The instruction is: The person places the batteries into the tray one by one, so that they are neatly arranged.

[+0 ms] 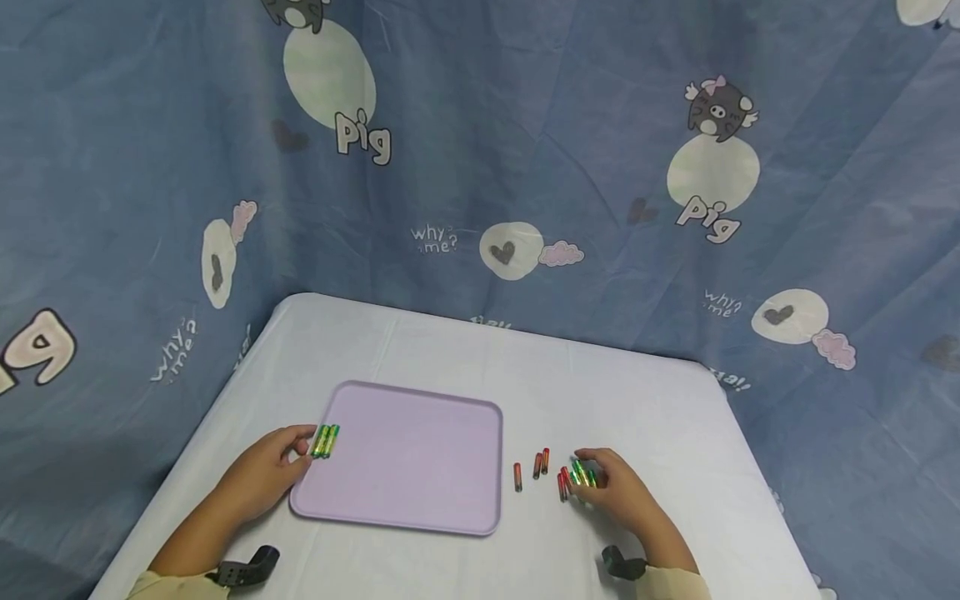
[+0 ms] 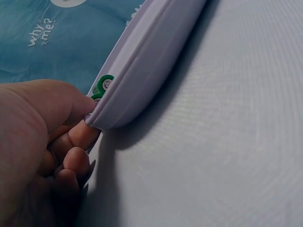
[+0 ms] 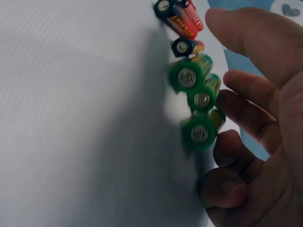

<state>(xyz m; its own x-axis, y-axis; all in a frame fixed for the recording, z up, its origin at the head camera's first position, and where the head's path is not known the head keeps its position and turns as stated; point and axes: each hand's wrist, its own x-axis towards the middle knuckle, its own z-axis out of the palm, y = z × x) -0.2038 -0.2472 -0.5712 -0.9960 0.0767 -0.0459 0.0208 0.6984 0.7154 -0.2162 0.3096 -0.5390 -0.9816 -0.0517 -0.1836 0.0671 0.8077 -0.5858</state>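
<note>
At the left side of the lilac tray (image 1: pixel 420 458), my left hand (image 1: pixel 258 475) pinches the rim; the left wrist view shows the thumb of the left hand (image 2: pixel 42 123) on the edge of the tray (image 2: pixel 142 80) and curled fingers below it. Several green-and-gold batteries (image 1: pixel 326 442) lie side by side inside that edge, and green battery ends (image 2: pixel 107 84) show by the thumb. On the white cloth my right hand (image 1: pixel 618 492) curves loosely around several green batteries (image 1: pixel 583 473). In the right wrist view, the right hand (image 3: pixel 265 104) is beside the green batteries (image 3: pixel 187 77), its fingers apart.
Red batteries (image 1: pixel 517 477) lie on the white-covered table (image 1: pixel 420 333) between the tray and my right hand, with more red batteries (image 1: pixel 562 485) against the green ones. A blue patterned curtain (image 1: pixel 450 183) hangs behind the table. Each wrist wears a black strap (image 1: pixel 247 568).
</note>
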